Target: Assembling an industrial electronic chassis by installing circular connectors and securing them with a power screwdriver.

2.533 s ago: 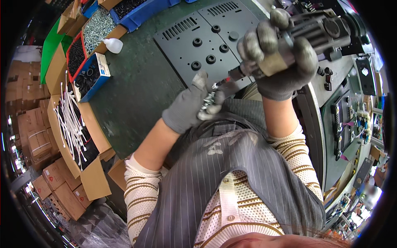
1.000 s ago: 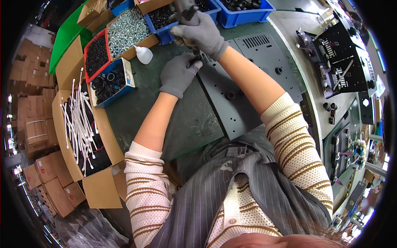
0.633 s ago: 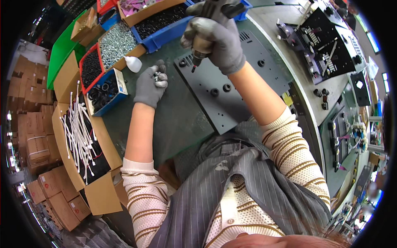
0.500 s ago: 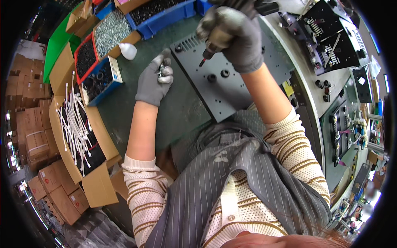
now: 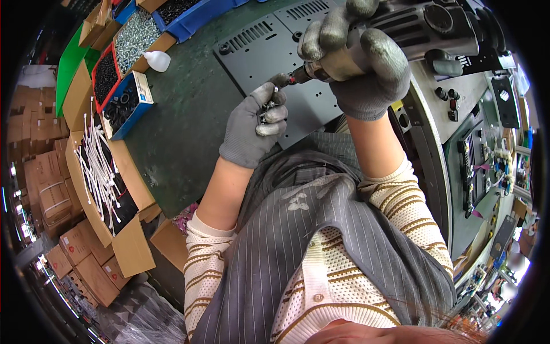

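The right hand (image 5: 358, 63), gloved in grey, is gripping a powered driver (image 5: 424, 28) with all fingers wrapped round its body, and the bit is pointing down and to the left toward the left hand (image 5: 255, 126). That hand, also gloved, is curling into a loose fist with thumb and fingertips pinching what look like small screws (image 5: 268, 105), holding them right at the driver's tip. Both hands are hovering over the near edge of a dark metal plate (image 5: 258, 51), which is lying flat on the green bench mat (image 5: 183, 109) and showing vent slots and several round holes. As a judgement, a screw is being loaded onto the bit: the bit is not standing in any hole of the plate, so fastening at this spot is not yet done, and how many holes are already filled cannot be told. Left of the plate, bins of screws (image 5: 134, 34) and black rings (image 5: 123, 106) are sitting beside a small white bottle (image 5: 156, 60).
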`<action>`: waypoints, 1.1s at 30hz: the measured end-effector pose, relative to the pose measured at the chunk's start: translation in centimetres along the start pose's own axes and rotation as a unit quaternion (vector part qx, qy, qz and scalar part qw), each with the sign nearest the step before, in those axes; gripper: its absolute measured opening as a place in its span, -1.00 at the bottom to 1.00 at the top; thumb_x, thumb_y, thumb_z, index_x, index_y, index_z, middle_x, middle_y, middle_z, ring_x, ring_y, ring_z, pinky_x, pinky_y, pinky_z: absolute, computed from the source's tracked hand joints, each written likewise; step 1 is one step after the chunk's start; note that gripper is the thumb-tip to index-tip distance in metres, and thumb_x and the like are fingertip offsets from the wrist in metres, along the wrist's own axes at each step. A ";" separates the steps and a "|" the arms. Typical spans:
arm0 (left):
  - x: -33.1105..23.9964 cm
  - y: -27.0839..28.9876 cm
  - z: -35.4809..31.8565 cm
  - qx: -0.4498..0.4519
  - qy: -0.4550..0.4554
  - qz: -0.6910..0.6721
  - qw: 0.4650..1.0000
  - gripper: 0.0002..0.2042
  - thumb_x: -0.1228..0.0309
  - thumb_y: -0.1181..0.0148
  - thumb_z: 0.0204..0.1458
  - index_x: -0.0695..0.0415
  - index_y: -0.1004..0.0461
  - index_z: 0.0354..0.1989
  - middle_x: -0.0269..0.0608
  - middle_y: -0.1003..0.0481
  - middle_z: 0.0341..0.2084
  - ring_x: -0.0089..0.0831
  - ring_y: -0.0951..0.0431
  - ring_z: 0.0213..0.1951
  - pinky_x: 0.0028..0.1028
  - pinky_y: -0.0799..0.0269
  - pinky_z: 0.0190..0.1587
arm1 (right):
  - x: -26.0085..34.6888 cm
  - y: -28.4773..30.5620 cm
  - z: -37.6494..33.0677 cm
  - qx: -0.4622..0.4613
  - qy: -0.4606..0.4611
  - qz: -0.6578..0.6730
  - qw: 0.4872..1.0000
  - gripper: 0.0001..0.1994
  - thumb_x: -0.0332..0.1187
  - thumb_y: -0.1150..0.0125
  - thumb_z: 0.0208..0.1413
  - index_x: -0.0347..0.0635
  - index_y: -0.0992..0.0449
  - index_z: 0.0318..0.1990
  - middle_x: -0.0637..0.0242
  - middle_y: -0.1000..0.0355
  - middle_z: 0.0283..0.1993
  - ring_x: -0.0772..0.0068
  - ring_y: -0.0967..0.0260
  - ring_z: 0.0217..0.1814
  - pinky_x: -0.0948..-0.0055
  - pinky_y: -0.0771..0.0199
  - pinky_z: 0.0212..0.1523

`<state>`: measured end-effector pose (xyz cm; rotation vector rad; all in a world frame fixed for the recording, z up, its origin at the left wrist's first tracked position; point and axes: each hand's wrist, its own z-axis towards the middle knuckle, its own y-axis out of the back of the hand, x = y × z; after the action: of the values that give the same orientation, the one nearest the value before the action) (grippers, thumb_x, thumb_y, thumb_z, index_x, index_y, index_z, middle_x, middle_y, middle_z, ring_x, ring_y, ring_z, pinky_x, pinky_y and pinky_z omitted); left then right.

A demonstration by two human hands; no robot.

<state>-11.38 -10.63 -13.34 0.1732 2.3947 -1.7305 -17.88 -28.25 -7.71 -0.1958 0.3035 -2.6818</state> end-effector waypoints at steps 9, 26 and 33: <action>1.8 -0.9 0.8 0.014 0.026 -0.068 0.997 -0.75 0.34 0.11 0.25 0.21 -0.36 -0.02 -0.31 -0.40 -0.46 -0.68 -0.18 -0.61 -0.75 -0.03 -0.75 | 3.9 -4.4 -1.4 -0.184 -0.175 -0.188 0.949 -0.62 -0.23 -0.06 0.06 -0.05 -0.21 0.03 0.27 -0.37 -0.28 0.27 -0.36 -0.39 0.29 -0.37 -0.35; -6.1 -2.7 7.9 -0.093 -0.145 0.738 0.652 -0.58 0.05 -0.06 0.12 0.15 -0.47 -0.04 -0.24 -0.48 -0.46 -0.48 -0.45 -0.43 -0.54 -0.35 -0.43 | 5.3 -0.7 0.8 -0.443 -0.103 -0.301 0.838 -0.61 -0.20 -0.12 0.03 -0.19 -0.31 -0.03 0.25 -0.35 -0.44 0.30 -0.33 -0.41 0.32 -0.40 -0.31; -6.2 -2.4 12.6 -0.134 -0.226 0.867 0.424 -0.65 0.16 -0.23 -0.04 0.09 -0.55 -0.12 -0.14 -0.58 -0.28 -0.24 -0.58 -0.22 -0.40 -0.44 -0.14 | 2.9 2.6 1.4 -0.447 -0.161 -0.337 0.813 -0.65 -0.31 -0.09 0.02 -0.26 -0.28 -0.06 0.22 -0.34 -0.46 0.30 -0.33 -0.48 0.31 -0.44 -0.39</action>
<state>-4.77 -23.30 -13.64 1.2740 0.7661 -0.1613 -19.17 -32.03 -6.75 -1.2219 1.6305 -2.8114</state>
